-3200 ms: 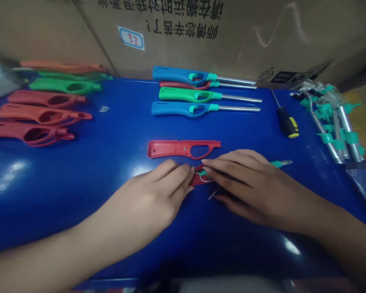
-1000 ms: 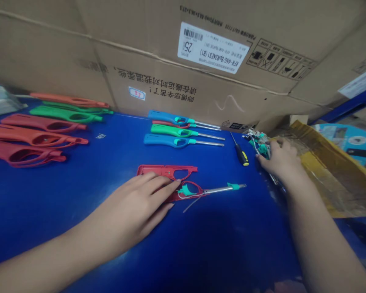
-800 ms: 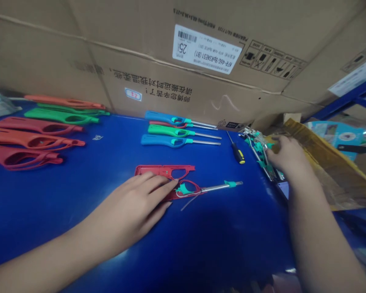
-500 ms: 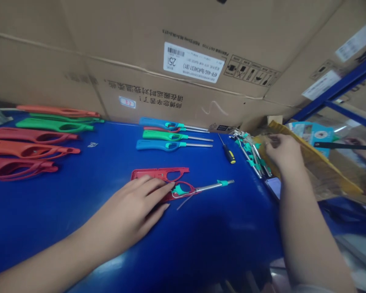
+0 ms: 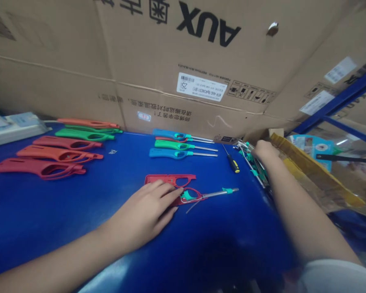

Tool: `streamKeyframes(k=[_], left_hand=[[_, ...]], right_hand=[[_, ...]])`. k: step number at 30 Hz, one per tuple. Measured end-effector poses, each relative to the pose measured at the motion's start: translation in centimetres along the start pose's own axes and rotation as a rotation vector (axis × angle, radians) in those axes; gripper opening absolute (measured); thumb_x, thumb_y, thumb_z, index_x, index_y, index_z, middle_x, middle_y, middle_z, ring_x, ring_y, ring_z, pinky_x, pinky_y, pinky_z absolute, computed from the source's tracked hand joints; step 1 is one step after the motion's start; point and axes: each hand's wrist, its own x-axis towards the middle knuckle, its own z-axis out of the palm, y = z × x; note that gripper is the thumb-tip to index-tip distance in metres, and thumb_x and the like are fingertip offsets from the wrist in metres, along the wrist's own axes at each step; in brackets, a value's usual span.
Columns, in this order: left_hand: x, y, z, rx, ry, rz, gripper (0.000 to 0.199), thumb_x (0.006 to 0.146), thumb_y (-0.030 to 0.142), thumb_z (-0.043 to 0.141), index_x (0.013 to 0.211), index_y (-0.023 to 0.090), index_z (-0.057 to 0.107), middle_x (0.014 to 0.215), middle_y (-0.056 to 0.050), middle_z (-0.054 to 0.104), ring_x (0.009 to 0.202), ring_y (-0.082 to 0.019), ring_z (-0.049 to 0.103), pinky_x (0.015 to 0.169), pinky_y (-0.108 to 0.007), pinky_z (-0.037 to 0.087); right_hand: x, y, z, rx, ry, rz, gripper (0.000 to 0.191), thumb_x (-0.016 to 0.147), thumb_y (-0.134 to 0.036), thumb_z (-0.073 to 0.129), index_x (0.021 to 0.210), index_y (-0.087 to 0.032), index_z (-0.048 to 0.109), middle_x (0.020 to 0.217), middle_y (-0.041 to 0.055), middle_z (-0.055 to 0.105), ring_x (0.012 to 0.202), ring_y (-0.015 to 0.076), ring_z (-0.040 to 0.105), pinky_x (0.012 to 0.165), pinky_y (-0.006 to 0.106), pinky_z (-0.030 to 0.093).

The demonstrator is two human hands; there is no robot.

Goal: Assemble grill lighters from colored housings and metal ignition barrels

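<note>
Red lighter half-shell (image 5: 189, 197) lies on the blue worktable (image 5: 49, 240), just below a second red shell (image 5: 171, 179), with a steel nozzle tube (image 5: 219, 193) running out to the right; the left hand (image 5: 143, 217) rests flat across it, fingers slightly parted and pressing rather than gripping, their tips beside a teal fitting (image 5: 186, 195). A thin loose wire (image 5: 191, 207) sticks out below; if that hand lifts, tube and wire could slip out of place, since nothing else seems to pin them. The right hand (image 5: 264, 151) is at a heap of steel tubes with teal fittings (image 5: 253, 167) near the table edge; its fingers are hidden, so I cannot tell their state; a careless pull could tangle the heap or tip tubes over the edge. A yellow-handled screwdriver (image 5: 233, 166) lies just beside the heap; a torn carton with a yellowish flap (image 5: 305, 162) sits beyond, its contents hard to make out; large cardboard cartons (image 5: 186, 49) stand behind the table.
</note>
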Motion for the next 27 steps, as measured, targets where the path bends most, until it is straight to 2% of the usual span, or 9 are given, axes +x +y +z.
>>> streamKeyframes(k=[6, 8, 9, 12, 14, 16, 18, 21, 27], left_hand=[[-0.1, 0.0, -0.1, -0.037, 0.020, -0.018, 0.039, 0.100, 0.021, 0.049, 0.137, 0.021, 0.060, 0.127, -0.010, 0.067, 0.116, -0.028, 0.063, 0.098, -0.045, 0.055], [-0.1, 0.0, 0.0, -0.090, 0.061, -0.039, 0.039, 0.101, 0.025, 0.050, 0.138, 0.022, 0.059, 0.130, -0.010, 0.067, 0.117, -0.027, 0.063, 0.099, -0.044, 0.055], [-0.2, 0.0, 0.1, -0.131, 0.086, -0.052, 0.039, 0.101, 0.027, 0.051, 0.139, 0.022, 0.059, 0.131, -0.009, 0.067, 0.118, -0.026, 0.063, 0.100, -0.043, 0.055], [-0.1, 0.2, 0.3, -0.279, 0.157, -0.097, 0.043, 0.100, 0.035, 0.056, 0.142, 0.024, 0.057, 0.134, -0.007, 0.067, 0.122, -0.023, 0.063, 0.104, -0.037, 0.053], [0.0, 0.4, 0.3, -0.368, 0.204, -0.131, 0.047, 0.099, 0.038, 0.060, 0.143, 0.024, 0.056, 0.136, -0.005, 0.067, 0.124, -0.021, 0.063, 0.107, -0.034, 0.052], [0.3, 0.6, 0.3, -0.448, 0.260, -0.161, 0.045, 0.098, 0.038, 0.063, 0.140, 0.024, 0.060, 0.136, -0.004, 0.068, 0.124, -0.020, 0.065, 0.108, -0.031, 0.051], [0.5, 0.8, 0.3, -0.523, 0.293, -0.186, 0.033, 0.097, 0.036, 0.064, 0.128, 0.026, 0.070, 0.128, -0.002, 0.072, 0.115, -0.019, 0.070, 0.103, -0.028, 0.053], [0.8, 1.1, 0.3, -0.598, 0.296, -0.222, 0.018, 0.096, 0.033, 0.065, 0.105, 0.026, 0.079, 0.110, 0.000, 0.079, 0.097, -0.017, 0.075, 0.090, -0.023, 0.058], [1.0, 1.5, 0.6, -0.593, 0.277, -0.286, 0.016, 0.093, 0.034, 0.069, 0.100, 0.026, 0.080, 0.104, 0.001, 0.080, 0.092, -0.016, 0.075, 0.086, -0.021, 0.057]], right_hand=[[-0.6, -0.8, -3.2, -0.052, -0.011, 0.157, 0.030, 0.081, -0.027, 0.070, 0.100, -0.005, 0.076, 0.102, 0.0324, 0.069, 0.098, 0.0445, 0.069, 0.077, 0.052, 0.054], [-2.4, -2.0, -4.1, -0.015, 0.026, 0.116, 0.029, 0.085, -0.031, 0.067, 0.104, -0.011, 0.076, 0.106, 0.0257, 0.071, 0.101, 0.0405, 0.068, 0.080, 0.050, 0.054], [-3.8, -2.9, -4.4, 0.037, 0.059, 0.049, 0.029, 0.087, -0.035, 0.066, 0.106, -0.016, 0.075, 0.105, 0.0190, 0.072, 0.099, 0.0347, 0.069, 0.082, 0.045, 0.054], [-9.9, -6.8, -4.0, 0.557, 0.238, -0.424, 0.022, 0.089, -0.035, 0.067, 0.100, -0.018, 0.074, 0.091, 0.0087, 0.072, 0.076, 0.0208, 0.065, 0.074, 0.035, 0.053], [-14.3, -9.3, -2.8, 0.769, 0.207, -0.718, 0.018, 0.092, -0.033, 0.065, 0.098, -0.018, 0.073, 0.088, 0.0062, 0.070, 0.072, 0.0169, 0.061, 0.067, 0.031, 0.051], [-17.8, -11.1, -1.5, 0.853, 0.158, -0.884, 0.013, 0.094, -0.027, 0.065, 0.101, -0.018, 0.071, 0.090, 0.0057, 0.070, 0.078, 0.0163, 0.062, 0.071, 0.030, 0.052], [-19.9, -11.8, -0.2, 0.857, 0.180, -1.008, 0.013, 0.095, -0.026, 0.064, 0.104, -0.019, 0.068, 0.092, 0.0066, 0.071, 0.083, 0.0180, 0.062, 0.075, 0.032, 0.052], [-20.9, -11.7, 0.9, 0.852, 0.183, -1.087, 0.010, 0.095, -0.025, 0.062, 0.103, -0.019, 0.066, 0.091, 0.0064, 0.072, 0.081, 0.0181, 0.062, 0.075, 0.034, 0.052], [-20.5, -10.8, 0.9, 0.798, 0.123, -1.136, 0.017, 0.099, -0.033, 0.060, 0.103, -0.018, 0.066, 0.094, 0.0065, 0.073, 0.088, 0.0181, 0.063, 0.080, 0.031, 0.052]])
